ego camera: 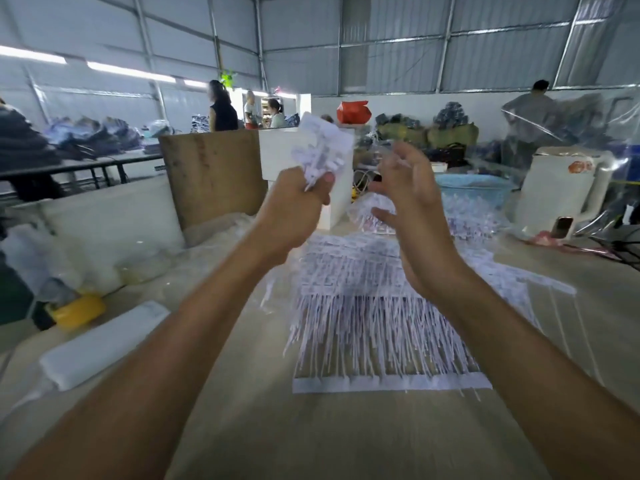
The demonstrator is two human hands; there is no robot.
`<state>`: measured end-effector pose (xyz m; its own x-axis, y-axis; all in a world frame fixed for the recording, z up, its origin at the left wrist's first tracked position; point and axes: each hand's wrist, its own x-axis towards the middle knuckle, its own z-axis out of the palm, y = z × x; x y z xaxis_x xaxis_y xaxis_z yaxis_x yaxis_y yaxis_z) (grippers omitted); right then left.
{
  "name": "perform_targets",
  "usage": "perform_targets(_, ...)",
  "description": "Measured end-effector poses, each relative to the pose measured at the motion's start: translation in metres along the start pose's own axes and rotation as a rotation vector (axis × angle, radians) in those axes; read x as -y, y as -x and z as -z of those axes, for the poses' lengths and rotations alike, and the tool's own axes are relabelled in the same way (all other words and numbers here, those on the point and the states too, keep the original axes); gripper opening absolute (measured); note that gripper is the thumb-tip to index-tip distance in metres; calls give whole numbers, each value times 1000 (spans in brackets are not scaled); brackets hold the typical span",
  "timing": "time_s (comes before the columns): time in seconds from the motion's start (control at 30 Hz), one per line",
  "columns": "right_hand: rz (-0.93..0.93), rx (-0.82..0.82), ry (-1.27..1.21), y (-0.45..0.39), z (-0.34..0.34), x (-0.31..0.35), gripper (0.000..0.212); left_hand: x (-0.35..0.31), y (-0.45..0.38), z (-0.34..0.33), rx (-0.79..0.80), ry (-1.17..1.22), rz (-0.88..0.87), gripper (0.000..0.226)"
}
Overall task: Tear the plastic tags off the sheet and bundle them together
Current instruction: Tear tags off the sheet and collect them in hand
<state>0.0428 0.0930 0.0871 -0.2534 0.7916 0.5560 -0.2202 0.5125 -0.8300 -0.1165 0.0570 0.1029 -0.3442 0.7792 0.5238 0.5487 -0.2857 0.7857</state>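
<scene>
My left hand is raised above the table and grips a bundle of white plastic tags that sticks up out of the fist. My right hand hovers just to the right of it, fingers spread and loosely bent, holding nothing that I can make out. Below both hands a white sheet of tags lies flat on the table, its long thin stems hanging like a fringe toward a white strip at the near edge. More loose tags are heaped beyond it.
A white flat packet and a yellow tape roll lie at the left. A wooden board and white box stand behind. At the right are a blue basin, a white kettle and a phone. Several people work in the background.
</scene>
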Motion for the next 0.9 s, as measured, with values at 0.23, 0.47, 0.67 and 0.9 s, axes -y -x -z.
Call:
perform_targets(0.23, -126, 509, 422, 7, -109, -55, 37, 38, -7, 78, -65, 59, 183, 30)
perform_targets(0.47, 257, 626, 1239, -16, -163, -87, 22, 62, 2, 107, -70, -34, 296, 31)
perform_targets(0.67, -21, 299, 857, -60, -145, -74, 21, 87, 13, 130, 57, -36, 383, 27)
perform_targets(0.9, 10, 199, 640, -75, -140, -63, 25, 133, 21, 130, 435, -270, 614, 22)
